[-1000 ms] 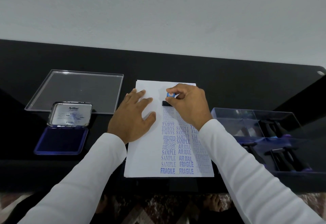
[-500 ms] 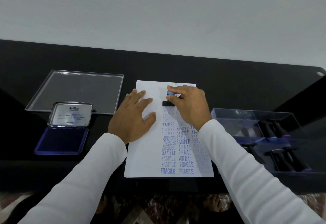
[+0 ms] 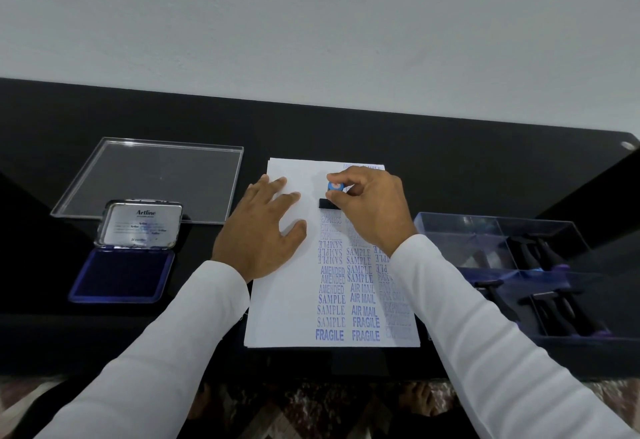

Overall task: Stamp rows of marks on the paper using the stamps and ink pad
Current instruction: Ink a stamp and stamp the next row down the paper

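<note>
Seen from above, looking down at a glossy black tabletop point(image 3: 450, 161) set against a pale grey wall point(image 3: 311, 23).

At centre, a white sheet of paper point(image 3: 277, 317) lying lengthwise away from the viewer, covered on its right half with columns of blue stamped words: FRAGILE, SAMPLE, AIR MAIL, AMENDED, EXPRESS, some printed upside down. Rightmost column faint and hard to read.

Left hand point(image 3: 263, 231), in a long white sleeve point(image 3: 156, 352), pressed flat on the blank left part of the paper, fingers straight and spread, gripping nothing.

Right hand point(image 3: 370, 206), also in white, holding a small black rubber stamp with a round blue top point(image 3: 335, 186) near the far end of the paper. Thumb and fingertips pinched around the blue top, remaining fingers curled. Black base of the stamp sitting at the head of the left column of marks, just above the word EXPRESS; seemingly touching the paper, though contact not clear from this angle.

To the left, an open blue ink pad in a metal tin point(image 3: 121, 276), lid raised and labelled Artline, well apart from the paper. Behind it, a flat clear plastic tray lid point(image 3: 152, 175).

To the right, a clear blue-tinted plastic box point(image 3: 460, 234) divided into compartments, holding several black-handled stamps point(image 3: 554, 310) lying on their sides.

Below the table edge, a dark patterned floor point(image 3: 311, 411).
</note>
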{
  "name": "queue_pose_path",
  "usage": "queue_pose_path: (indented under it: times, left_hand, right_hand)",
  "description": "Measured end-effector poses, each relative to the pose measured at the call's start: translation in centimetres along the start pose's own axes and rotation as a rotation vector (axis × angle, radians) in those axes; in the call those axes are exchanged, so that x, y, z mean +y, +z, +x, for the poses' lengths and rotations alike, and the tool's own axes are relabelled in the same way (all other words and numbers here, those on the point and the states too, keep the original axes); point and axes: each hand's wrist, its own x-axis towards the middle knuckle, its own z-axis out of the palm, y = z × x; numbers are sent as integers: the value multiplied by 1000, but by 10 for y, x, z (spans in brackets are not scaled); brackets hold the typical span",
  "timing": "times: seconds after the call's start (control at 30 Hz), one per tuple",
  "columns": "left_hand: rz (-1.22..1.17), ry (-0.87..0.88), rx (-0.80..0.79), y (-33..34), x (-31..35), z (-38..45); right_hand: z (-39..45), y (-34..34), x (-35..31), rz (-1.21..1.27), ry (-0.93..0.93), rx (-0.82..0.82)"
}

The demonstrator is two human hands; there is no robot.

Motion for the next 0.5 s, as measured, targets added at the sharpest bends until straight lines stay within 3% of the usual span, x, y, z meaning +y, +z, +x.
queue_pose_path:
  times: [0.5]
  left_hand:
    - [4, -8, -10, 1, -1, 1]
  right_hand:
    - [1, 0, 2, -16, -9, 0]
